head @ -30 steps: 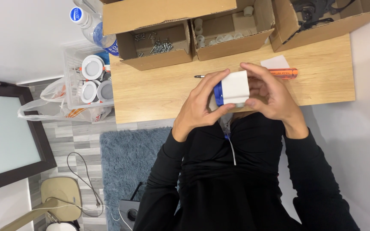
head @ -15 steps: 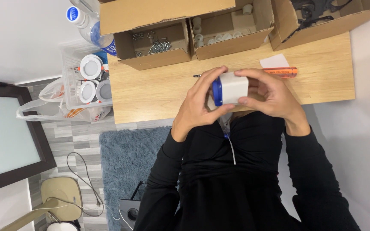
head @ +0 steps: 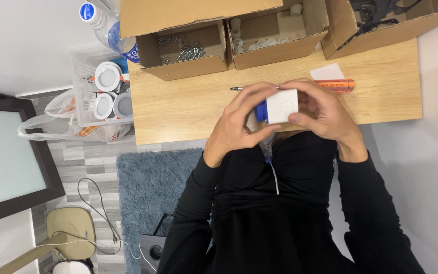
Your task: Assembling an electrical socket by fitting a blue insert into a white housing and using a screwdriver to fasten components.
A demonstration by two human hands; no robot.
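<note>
Both hands held a small white box (head: 282, 106) with a blue part (head: 261, 111) at its left side, just above the near edge of the desk (head: 178, 111) and close to the person's chest. The left hand (head: 239, 119) had its fingers wrapped over the top and left of the box, thumb below; the right hand (head: 320, 111) grasped it from the right, fingers curled over the top edge. Compared with a second before, the box had turned a little, so its white face with a faint round mark looked up at the camera and the blue part showed more at the side; the hands had hardly shifted place. That suggested the box was being turned over in the grip, not set down. Behind the hands lay an orange-handled screwdriver (head: 338, 84) on the desk, untouched, beside a slip of paper (head: 328, 72). Further back stood cardboard boxes, one with screws (head: 186, 50).
</note>
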